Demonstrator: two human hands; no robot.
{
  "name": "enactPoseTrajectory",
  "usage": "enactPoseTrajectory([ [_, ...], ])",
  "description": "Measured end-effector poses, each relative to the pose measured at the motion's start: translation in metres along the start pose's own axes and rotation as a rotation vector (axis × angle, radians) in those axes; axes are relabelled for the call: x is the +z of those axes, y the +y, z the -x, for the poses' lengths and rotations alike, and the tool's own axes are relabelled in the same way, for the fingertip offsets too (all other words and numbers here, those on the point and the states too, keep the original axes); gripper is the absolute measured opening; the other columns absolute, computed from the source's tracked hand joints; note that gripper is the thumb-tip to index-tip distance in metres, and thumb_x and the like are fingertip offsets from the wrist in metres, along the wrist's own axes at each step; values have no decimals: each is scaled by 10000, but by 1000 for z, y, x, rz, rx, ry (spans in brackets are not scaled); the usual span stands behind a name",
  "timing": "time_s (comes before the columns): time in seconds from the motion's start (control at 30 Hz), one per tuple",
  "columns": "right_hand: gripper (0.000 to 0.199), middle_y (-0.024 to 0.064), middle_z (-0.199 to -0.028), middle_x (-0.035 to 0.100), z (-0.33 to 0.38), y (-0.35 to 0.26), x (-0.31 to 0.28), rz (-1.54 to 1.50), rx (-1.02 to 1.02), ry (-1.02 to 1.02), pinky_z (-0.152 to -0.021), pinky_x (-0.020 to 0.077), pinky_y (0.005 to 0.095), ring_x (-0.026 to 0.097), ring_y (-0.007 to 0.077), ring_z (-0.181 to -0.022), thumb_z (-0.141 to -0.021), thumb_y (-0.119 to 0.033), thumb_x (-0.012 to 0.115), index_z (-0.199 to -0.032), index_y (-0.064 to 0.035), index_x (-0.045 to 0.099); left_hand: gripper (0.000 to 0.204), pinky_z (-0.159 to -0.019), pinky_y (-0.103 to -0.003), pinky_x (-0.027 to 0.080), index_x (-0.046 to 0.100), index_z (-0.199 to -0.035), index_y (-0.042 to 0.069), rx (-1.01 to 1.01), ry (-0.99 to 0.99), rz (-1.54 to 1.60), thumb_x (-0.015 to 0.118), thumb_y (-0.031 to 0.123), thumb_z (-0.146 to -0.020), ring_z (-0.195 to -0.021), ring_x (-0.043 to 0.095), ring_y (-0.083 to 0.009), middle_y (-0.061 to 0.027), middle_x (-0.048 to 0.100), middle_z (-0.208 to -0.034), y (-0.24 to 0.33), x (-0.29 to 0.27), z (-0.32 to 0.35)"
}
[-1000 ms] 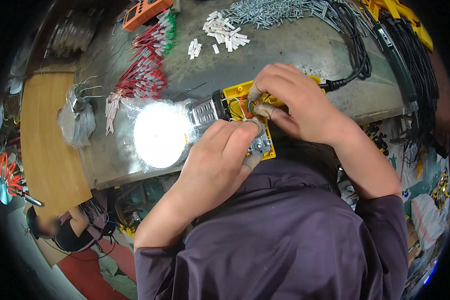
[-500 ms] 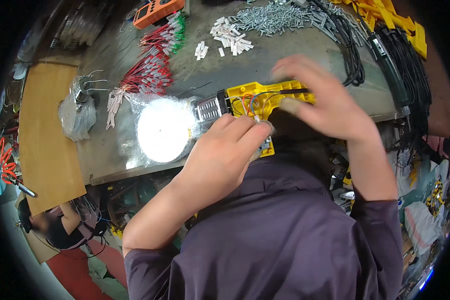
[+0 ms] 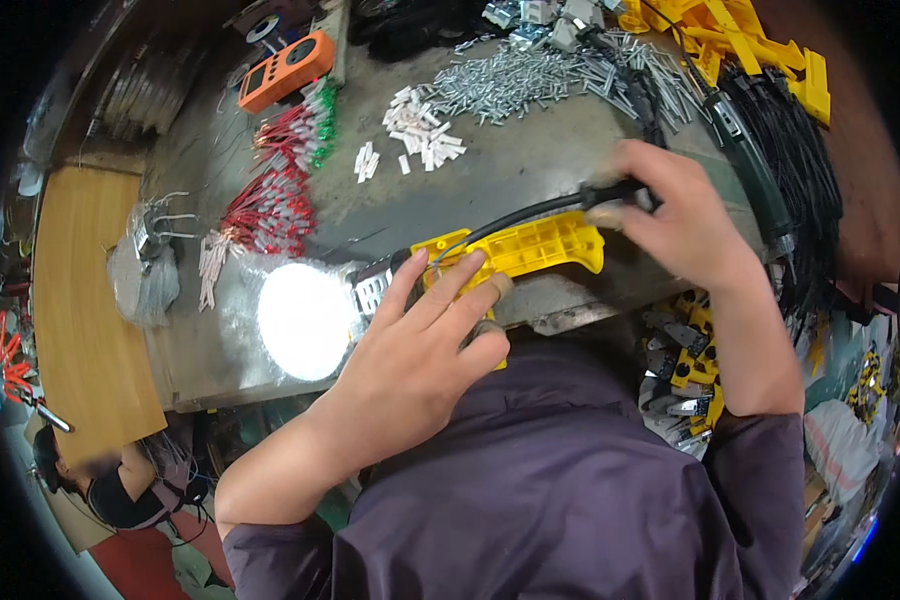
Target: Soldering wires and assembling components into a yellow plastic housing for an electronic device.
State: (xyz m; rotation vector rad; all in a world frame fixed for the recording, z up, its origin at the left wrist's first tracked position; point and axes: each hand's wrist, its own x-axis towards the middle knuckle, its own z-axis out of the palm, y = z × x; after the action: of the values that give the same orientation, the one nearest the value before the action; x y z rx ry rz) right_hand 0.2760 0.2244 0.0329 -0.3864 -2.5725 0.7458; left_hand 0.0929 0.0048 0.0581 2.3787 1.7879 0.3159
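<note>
Two hands work one yellow plastic housing (image 3: 530,245) at the near edge of the workbench (image 3: 490,185). The left hand (image 3: 425,345) lies on it with fingers spread flat, gripping nothing. The right hand (image 3: 685,220) pinches the black cable (image 3: 530,212) running along its top.

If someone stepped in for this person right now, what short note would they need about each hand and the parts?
Left hand: flat on the yellow plastic housing, pressing it to the bench edge.
Right hand: pinching the black cable at the housing's far end.
Done: cable lies along the top of the housing.
Left: whether it is fully seated cannot be told.
Nearby: white connectors, metal pins, red wires, orange meter.
</note>
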Motion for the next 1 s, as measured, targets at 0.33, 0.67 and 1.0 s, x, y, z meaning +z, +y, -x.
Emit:
enactPoseTrajectory([
  [0.33, 241, 154, -834, 599, 9, 12, -15, -82, 102, -305, -695, 463, 427, 593, 366, -816, -728, -33, 686, -929, -15, 556, 78, -1074, -544, 268, 664, -910, 263, -56, -148, -73, 637, 272, -838, -1222, 519, -239, -86, 576, -1189, -3, 0, -1],
  [0.67, 235, 145, -847, 598, 7, 38, -8, -127, 0, -368, -742, 477, 422, 592, 365, -846, -725, 18, 651, -944, -12, 570, 66, -1088, -525, 282, 615, -882, 252, -45, -126, -61, 641, 241, -823, -1215, 545, -239, -75, 617, -1151, -11, 5, 1],
  [1.0, 246, 101, -937, 583, -29, 2, 39, -260, -187, -367, -782, 484, 422, 585, 326, -909, -717, -25, 618, -960, -39, 587, 119, -1088, -449, 322, 593, -937, 238, -6, -113, -43, 600, 238, -817, -1202, 548, -241, -76, 617, -1149, -15, 2, 0],
])
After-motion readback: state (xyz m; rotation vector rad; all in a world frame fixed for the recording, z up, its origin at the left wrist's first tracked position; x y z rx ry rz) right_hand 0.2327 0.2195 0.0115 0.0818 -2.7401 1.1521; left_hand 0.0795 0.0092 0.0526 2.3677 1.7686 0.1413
